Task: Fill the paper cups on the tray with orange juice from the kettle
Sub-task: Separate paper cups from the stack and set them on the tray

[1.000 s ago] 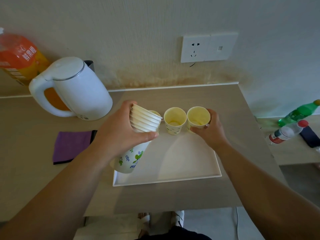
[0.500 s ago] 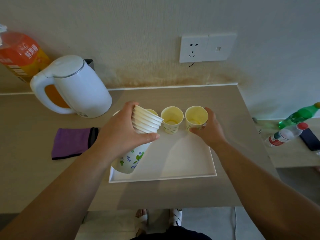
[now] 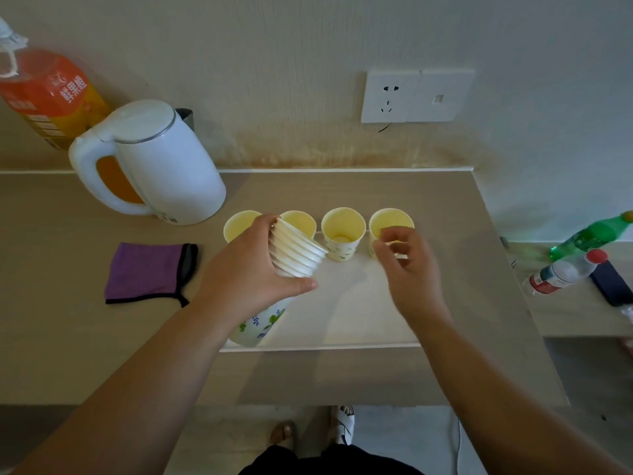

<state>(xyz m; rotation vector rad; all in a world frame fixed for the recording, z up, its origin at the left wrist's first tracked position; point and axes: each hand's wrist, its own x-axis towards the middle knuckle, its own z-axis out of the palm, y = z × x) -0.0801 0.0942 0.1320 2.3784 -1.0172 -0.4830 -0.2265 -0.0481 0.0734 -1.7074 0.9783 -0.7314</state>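
- Four paper cups [image 3: 342, 234] are lined up along the far edge of the white tray [image 3: 308, 347], at the centre of the frame. No juice can be made out in any of them.
- In the view from half a second ago, the rightmost cup [image 3: 394, 219] is clasped by the right hand [image 3: 407, 265]. That hand is now raised just in front of the cup with its fingers loosely curled. Whether the fingertips are touching the rim cannot be told.
- A stack of spare cups [image 3: 298, 255] is gripped in the left hand [image 3: 250, 275] and tilted over the tray's left half, much as before.
- The leftmost cup, mostly hidden behind the stack earlier, is now exposed.
- At the upper left, the white kettle [image 3: 164, 166] is left untouched, well apart from both hands, with an orange juice bottle [image 3: 44, 94] behind it.
- Laying out the cups is judged to be done or nearly so. The stack must be set down and the kettle taken up before any pouring is begun.
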